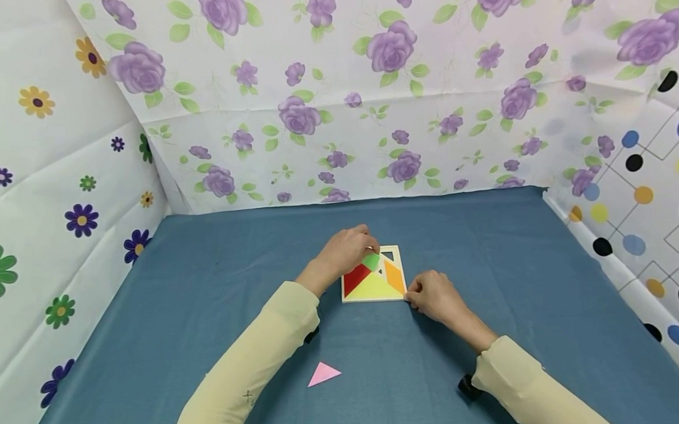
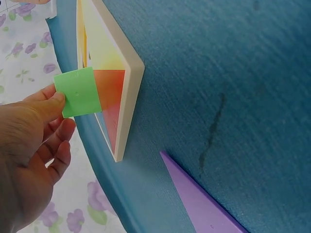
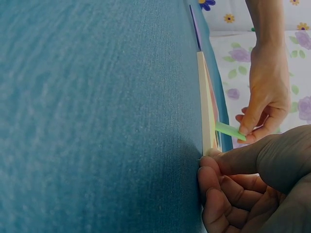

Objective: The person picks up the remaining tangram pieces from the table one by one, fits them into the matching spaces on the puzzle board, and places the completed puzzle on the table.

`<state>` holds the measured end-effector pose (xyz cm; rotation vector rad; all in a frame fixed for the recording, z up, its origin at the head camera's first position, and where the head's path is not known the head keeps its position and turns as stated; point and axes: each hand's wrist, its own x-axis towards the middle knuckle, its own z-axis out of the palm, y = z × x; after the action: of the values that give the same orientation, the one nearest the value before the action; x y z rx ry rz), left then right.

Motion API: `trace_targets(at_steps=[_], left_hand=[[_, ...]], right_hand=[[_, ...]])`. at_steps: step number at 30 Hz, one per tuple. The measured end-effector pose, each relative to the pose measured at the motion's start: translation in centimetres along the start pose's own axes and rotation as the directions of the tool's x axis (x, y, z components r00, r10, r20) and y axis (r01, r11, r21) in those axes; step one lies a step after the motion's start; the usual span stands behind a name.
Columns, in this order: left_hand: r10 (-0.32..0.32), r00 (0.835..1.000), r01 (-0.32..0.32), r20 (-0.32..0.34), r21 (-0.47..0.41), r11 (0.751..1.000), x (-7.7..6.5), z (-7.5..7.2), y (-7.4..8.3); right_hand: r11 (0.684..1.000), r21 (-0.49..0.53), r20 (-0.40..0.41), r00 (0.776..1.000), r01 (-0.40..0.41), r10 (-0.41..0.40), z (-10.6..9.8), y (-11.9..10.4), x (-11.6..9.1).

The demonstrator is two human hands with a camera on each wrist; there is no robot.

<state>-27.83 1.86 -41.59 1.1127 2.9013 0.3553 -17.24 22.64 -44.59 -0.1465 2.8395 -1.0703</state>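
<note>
My left hand pinches a green square tangram piece between thumb and fingers. The piece is tilted over the tangram board, its edge beside the red piece. Seated in the board are also a large yellow triangle and an orange parallelogram. Bare recesses show near the board's far right corner and its middle. With thumb and forefinger, my right hand grips the board's near right corner.
A pink triangle lies on the blue cloth, nearer to me than the board. Left of the board lies a purple triangle, hidden by the left arm in the head view. A floral curtain hangs behind.
</note>
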Motion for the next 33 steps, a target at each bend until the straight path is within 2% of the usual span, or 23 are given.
trace_targets(at_steps=[16, 25, 33], left_hand=[[0.035, 0.999, -0.030, -0.037, 0.124, 0.992, 0.18, 0.32, -0.18], [0.043, 0.998, -0.036, -0.049, 0.123, 0.992, 0.19, 0.36, -0.27], [0.013, 0.999, -0.010, -0.030, 0.086, 0.996, 0.24, 0.32, -0.21]], right_hand=[[1.000, 0.021, 0.010, 1.000, -0.021, 0.021, 0.05, -0.01, -0.19], [1.000, 0.008, 0.001, 1.000, -0.021, 0.021, 0.09, -0.06, -0.15], [1.000, -0.008, 0.003, 1.000, -0.020, 0.020, 0.01, -0.15, -0.06]])
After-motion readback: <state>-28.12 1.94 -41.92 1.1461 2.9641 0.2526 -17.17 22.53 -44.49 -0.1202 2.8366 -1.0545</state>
